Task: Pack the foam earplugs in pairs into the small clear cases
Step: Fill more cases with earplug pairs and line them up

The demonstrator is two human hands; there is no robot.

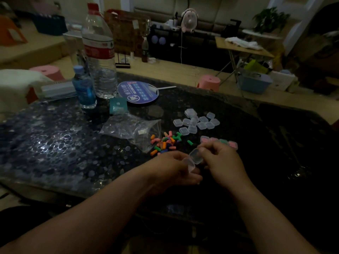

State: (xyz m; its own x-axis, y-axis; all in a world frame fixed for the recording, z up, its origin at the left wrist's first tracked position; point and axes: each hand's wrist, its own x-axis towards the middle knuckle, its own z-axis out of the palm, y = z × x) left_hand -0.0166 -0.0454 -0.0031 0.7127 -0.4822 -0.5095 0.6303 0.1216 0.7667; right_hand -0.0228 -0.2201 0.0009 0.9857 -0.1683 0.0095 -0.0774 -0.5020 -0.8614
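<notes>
Head view: a dark speckled table (pixel 55 143) fills the frame, with a tall water bottle (pixel 100 52) standing at its eleven o'clock. A crumpled plastic bag (pixel 128 129) lies near the middle. At six o'clock the left hand (pixel 170 169) and right hand (pixel 222 160) meet, the fingers of both curled and pinching one open case (pixel 193 158) between them. Clear spare cases (pixel 197 121) cluster at twelve o'clock from the hands. Loose coloured earplugs (pixel 165 142) lie at eleven, and packed cases (pixel 220 142) showing pink and green sit just beyond the right knuckles.
</notes>
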